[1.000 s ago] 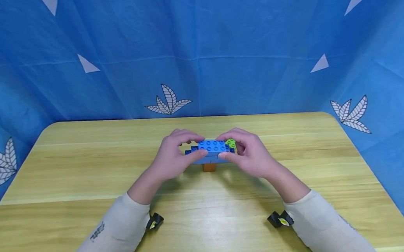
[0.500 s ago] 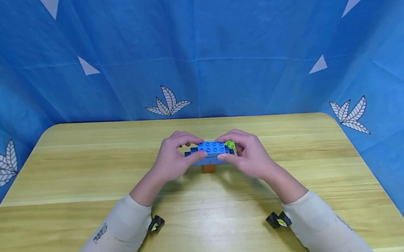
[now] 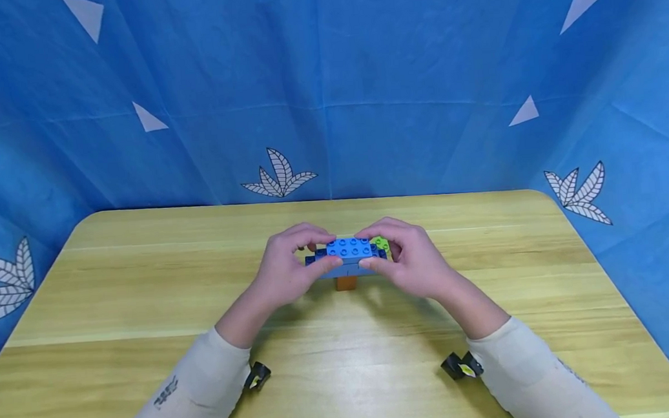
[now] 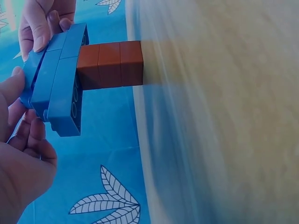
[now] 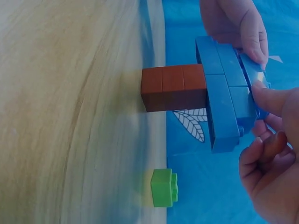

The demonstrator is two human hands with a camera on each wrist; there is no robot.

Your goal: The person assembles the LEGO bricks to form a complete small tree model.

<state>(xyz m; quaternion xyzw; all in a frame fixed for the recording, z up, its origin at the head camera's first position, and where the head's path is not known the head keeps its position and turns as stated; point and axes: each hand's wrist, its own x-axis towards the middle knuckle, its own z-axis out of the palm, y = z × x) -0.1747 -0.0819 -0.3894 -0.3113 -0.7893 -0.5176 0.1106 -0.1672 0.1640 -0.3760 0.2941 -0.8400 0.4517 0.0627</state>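
Note:
Both hands pinch the top blue toy brick (image 3: 349, 247) from its two ends, thumbs at the near side and fingers at the far side. My left hand (image 3: 285, 269) is at its left end, my right hand (image 3: 412, 259) at its right end. Under this brick are two wider layers of blue bricks (image 5: 222, 105), stepped outward with studs showing at the ends. A thin dark gap runs beneath the top brick in the left wrist view. Three stacked brown bricks (image 4: 110, 65) form a narrow column that carries the blue layers on the table.
A light green brick (image 5: 162, 188) stands on the wooden table (image 3: 143, 300) to the right of the column, partly hidden behind the right hand in the head view. A blue patterned cloth (image 3: 406, 68) hangs behind the table.
The head view has tilted slightly, so everything sits a little lower in it. Both hands keep their hold on the top blue brick, with no clear movement.

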